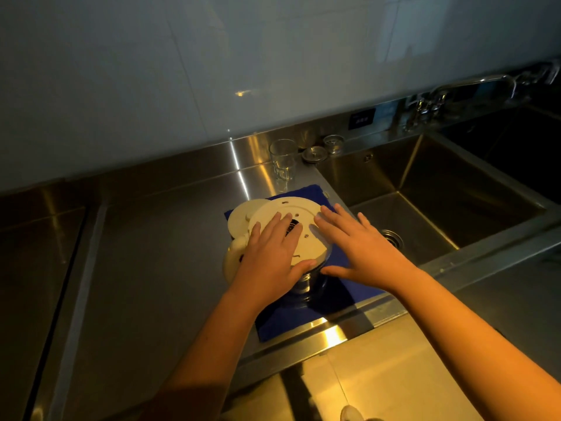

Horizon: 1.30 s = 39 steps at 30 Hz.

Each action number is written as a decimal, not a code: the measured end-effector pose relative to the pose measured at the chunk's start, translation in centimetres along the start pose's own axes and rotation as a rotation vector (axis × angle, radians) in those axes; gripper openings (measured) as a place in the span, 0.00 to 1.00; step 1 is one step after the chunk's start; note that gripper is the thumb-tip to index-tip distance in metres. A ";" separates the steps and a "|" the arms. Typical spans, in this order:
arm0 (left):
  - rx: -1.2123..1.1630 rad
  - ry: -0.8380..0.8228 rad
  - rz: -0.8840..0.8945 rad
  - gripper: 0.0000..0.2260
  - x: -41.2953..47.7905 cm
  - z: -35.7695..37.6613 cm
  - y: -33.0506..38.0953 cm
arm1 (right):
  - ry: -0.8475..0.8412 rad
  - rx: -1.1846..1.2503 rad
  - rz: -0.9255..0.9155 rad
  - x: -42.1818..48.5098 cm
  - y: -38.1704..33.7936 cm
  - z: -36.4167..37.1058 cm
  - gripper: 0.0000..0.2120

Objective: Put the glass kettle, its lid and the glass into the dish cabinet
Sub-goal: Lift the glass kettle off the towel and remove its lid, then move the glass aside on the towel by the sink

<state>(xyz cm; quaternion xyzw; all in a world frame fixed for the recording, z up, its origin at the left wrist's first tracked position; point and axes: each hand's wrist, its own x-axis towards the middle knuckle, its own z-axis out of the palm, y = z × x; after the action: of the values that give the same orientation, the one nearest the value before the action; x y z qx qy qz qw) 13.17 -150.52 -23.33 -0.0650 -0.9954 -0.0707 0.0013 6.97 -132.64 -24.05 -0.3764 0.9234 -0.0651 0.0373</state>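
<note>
1. The kettle (pixel 299 208) stands upside down in the middle of the frame, its cream base facing up and its glass body below, on a blue cloth (pixel 303 191) spread on the steel counter (pixel 151 238).
2. The left hand (pixel 270 256) lies flat on the upturned base, fingers straight and slightly spread, with the thumb along the near rim.
3. The right hand (pixel 364 247) is spread wide just right of the kettle, with its fingertips at the base's right edge. Whether they touch it cannot be told.
4. The round cream lid (pixel 243 214) lies on the cloth, against the kettle's upper-left side and partly hidden behind the base.
5. The glass (pixel 283 161) stands upright on the counter above the cloth, near the back wall.
6. Two small metal drain plugs (pixel 314 154) sit just right of the glass.
7. A steel sink (pixel 425 214) fills the right of the frame, with a tap (pixel 473 82) at upper right.
</note>
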 end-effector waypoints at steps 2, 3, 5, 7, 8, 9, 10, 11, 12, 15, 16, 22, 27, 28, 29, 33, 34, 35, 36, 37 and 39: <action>-0.011 0.001 -0.001 0.29 0.5 0.0 1.2 | 0.002 0.001 0.025 -0.7 0.6 0.0 0.41; -0.011 -0.002 -0.009 0.28 0.8 0.1 1.8 | -0.004 0.002 0.031 -1.1 1.0 0.1 0.41; -0.005 -0.005 -0.029 0.28 1.2 0.3 3.1 | -0.017 0.006 0.034 -1.8 2.1 0.1 0.39; 0.005 -0.001 -0.052 0.27 1.5 0.5 4.6 | -0.030 0.001 0.028 -2.3 3.4 0.0 0.39; 0.006 0.006 -0.067 0.27 1.7 0.6 5.4 | -0.030 -0.001 0.021 -2.4 4.1 -0.1 0.39; 0.001 0.015 -0.086 0.27 1.9 0.7 6.2 | -0.027 -0.002 0.011 -2.6 4.9 -0.2 0.39; -0.007 0.023 -0.105 0.27 2.2 0.8 7.2 | -0.025 -0.001 0.000 -2.8 5.7 -0.4 0.38; -0.013 0.030 -0.123 0.27 2.5 0.9 8.1 | -0.022 0.000 -0.013 -2.9 6.6 -0.6 0.38; -0.020 0.037 -0.139 0.27 2.9 1.0 9.1 | -0.017 -0.001 -0.026 -3.1 7.5 -0.8 0.38; -0.040 0.061 -0.180 0.26 4.3 1.4 11.7 | -0.012 -0.018 -0.062 -3.5 10.0 -1.3 0.37; -0.043 0.072 -0.194 0.26 4.8 1.5 12.4 | -0.013 -0.017 -0.072 -3.6 10.7 -1.5 0.37; -0.003 0.065 -0.241 0.25 7.3 2.5 15.1 | -0.026 -0.019 -0.100 -3.2 13.9 -2.2 0.35; 0.051 0.065 -0.280 0.25 10.6 3.0 14.7 | -0.023 -0.002 -0.066 -1.5 16.0 -2.3 0.35; 0.064 0.067 -0.282 0.25 11.3 3.2 14.5 | -0.018 0.001 -0.055 -1.0 16.3 -2.2 0.35; 0.074 0.071 -0.284 0.25 12.0 3.3 14.3 | -0.017 0.004 -0.044 -0.6 16.6 -2.2 0.35; 0.077 0.104 -0.310 0.25 14.9 3.6 13.4 | -0.017 0.000 -0.038 1.8 17.6 -2.2 0.34; 0.072 0.109 -0.317 0.25 15.5 3.7 13.3 | -0.017 -0.004 -0.040 2.4 17.9 -2.3 0.34; 0.067 0.113 -0.327 0.25 16.1 3.8 13.1 | -0.014 -0.004 -0.041 3.0 18.2 -2.3 0.34; 0.066 0.119 -0.338 0.25 16.6 4.0 13.0 | -0.012 0.001 -0.043 3.6 18.5 -2.3 0.34; 0.065 0.124 -0.350 0.25 17.1 4.2 12.9 | -0.012 0.009 -0.049 4.0 18.8 -2.2 0.34; 0.059 0.117 -0.372 0.25 17.9 4.6 12.8 | -0.022 0.021 -0.068 5.0 19.4 -2.1 0.34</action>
<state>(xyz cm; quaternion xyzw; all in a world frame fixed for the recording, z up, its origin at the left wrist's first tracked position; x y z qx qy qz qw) -2.85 -135.00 -25.83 0.1241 -0.9901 -0.0441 0.0481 -10.27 -122.23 -24.93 -0.4078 0.9089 -0.0719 0.0489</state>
